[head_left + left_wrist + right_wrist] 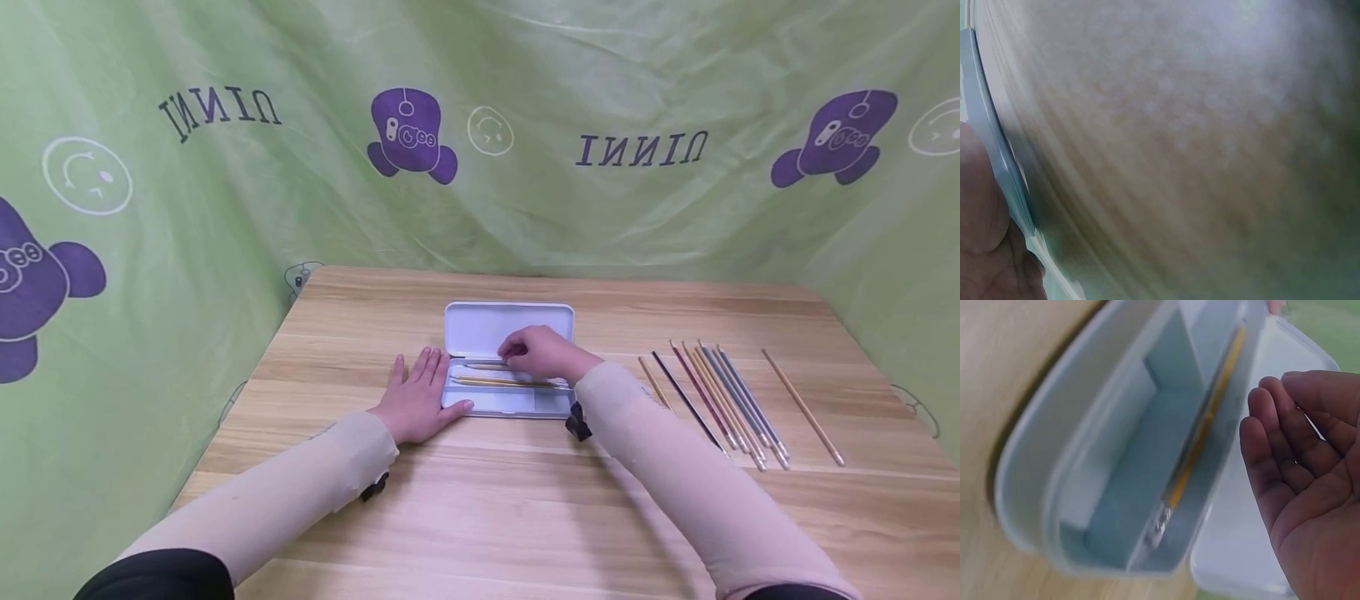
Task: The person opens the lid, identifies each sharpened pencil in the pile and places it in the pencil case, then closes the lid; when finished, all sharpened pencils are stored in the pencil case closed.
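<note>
A pale blue-white pencil case (483, 402) lies with its lid (510, 321) raised at the back. Inside it, yellow pencils (495, 381) lie lengthwise; another pencil (483, 367) shows behind them, partly covered by my right hand. My left hand (416, 400) rests flat at the case's left end, fingers straight, thumb along the front corner. In the left wrist view, part of that hand (982, 200) touches the case edge (997, 150). My right hand (543, 352) hovers over the back of the case. Its fingers (1266, 444) are loosely bent, with nothing visible between them.
Several pencils (705, 383) in different colours lie side by side on the wooden table (480, 500), right of the case. One pencil (802, 407) lies apart farther right. A green printed curtain (525, 217) hangs behind and around the table.
</note>
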Demonstrator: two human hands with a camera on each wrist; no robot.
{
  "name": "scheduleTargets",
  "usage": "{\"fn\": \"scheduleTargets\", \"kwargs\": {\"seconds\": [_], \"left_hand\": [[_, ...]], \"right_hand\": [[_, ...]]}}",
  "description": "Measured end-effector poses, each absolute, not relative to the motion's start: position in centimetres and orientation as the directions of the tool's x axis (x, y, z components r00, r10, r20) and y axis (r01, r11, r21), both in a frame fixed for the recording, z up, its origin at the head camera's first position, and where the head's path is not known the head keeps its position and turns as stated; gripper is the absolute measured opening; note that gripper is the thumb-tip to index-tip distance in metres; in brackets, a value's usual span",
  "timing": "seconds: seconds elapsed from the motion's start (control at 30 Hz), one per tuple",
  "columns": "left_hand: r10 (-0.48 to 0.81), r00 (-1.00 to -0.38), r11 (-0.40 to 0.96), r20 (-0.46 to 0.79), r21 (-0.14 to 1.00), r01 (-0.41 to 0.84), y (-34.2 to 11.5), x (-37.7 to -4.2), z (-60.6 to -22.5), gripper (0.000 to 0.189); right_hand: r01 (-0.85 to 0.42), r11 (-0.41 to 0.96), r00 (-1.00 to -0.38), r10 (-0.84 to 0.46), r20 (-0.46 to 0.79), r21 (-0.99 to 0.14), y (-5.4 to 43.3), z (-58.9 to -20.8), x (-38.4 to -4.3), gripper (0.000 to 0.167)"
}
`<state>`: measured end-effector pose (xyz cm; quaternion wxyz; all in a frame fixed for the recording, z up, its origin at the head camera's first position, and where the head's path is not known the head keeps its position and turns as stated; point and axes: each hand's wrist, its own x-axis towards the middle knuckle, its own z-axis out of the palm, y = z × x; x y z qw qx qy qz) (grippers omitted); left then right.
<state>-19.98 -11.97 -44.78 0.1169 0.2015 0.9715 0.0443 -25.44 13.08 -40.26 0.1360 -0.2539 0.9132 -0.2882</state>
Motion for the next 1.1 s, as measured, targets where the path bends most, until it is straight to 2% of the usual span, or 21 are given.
{"fn": "scheduleTargets", "kwargs": {"seconds": [0.3, 0.6, 0.77, 0.87, 1.1], "left_hand": [[0.403, -0.891, 0.914, -0.211, 0.140, 0.380, -12.4, -20.1, -44.9, 0.101], [0.393, -0.895, 0.918, -0.209, 0.154, 0.366, -13.3, -20.0, -45.1, 0.102], [0.402, -0.893, 0.912, -0.202, 0.167, 0.373, -13.2, -20.0, -45.3, 0.104], [0.407, -0.893, 0.910, -0.194, 0.175, 0.377, -13.0, -19.9, -45.3, 0.104], [0.409, -0.887, 0.909, -0.214, 0.177, 0.377, -12.8, -19.8, -44.6, 0.100]], "right_hand": [[-0.233, 0.595, -0.897, -0.437, -0.067, -0.770, 18.4, -39.3, -24.8, 0.024], [-0.059, 0.494, -0.942, -0.315, -0.116, -0.867, 25.3, -39.3, -23.7, 0.045], [0.032, 0.374, -0.966, -0.228, -0.125, -0.927, 29.3, -39.9, -22.9, 0.053], [0.049, 0.313, -0.976, -0.187, -0.112, -0.948, 31.2, -40.4, -22.5, 0.055], [0.052, 0.280, -0.988, -0.125, -0.090, -0.958, 35.2, -41.0, -21.5, 0.058]]}}
